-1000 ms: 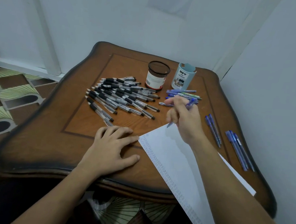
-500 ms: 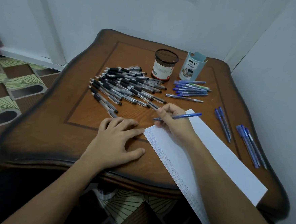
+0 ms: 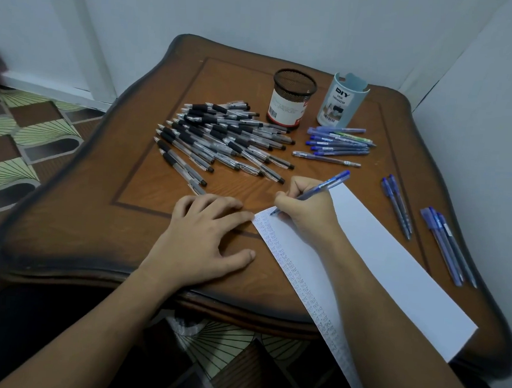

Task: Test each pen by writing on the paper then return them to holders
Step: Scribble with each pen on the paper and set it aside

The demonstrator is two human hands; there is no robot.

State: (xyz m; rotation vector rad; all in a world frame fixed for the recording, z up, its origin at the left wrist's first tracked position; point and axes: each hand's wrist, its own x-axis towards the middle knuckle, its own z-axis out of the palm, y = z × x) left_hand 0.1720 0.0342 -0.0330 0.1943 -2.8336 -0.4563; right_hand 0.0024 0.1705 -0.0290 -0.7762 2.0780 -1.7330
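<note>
Mesh holder [image 3: 291,102]: a black mesh cup with a white and red label, upright at the far side of the worktop [image 3: 96,213]. Its open mouth shows only dark mesh wall.
Blue holder [image 3: 341,103]: a pale blue cup marked "DIY", upright just right of the mesh holder. Its inside cannot be made out.
Black pens [image 3: 222,140]: a large loose heap with black sleeves, lying flat in front and to the left of the mesh holder.
Blue pens [image 3: 340,142]: a small bundle lying flat in front of the blue holder, with one clear pen [image 3: 327,159] just nearer.
Right grip [image 3: 308,209]: clenched around a blue pen [image 3: 325,186], which is tilted with its tip down on the far left corner of the paper [image 3: 380,263].
Left grip [image 3: 206,242]: released, palm flat on the worktop with fingers spread. The index fingertip is at the paper's left edge.
Paper: a long white strip lying diagonally, its near end hanging past the worktop's front edge. A column of small marks [image 3: 303,285] runs down its left side.
In the way: the right forearm lies across the paper and covers part of it.
Right side: a pair of blue pens [image 3: 396,203] and, nearer the edge, three blue pens [image 3: 448,246].
Floor [image 3: 24,147]: patterned tiles at left.
</note>
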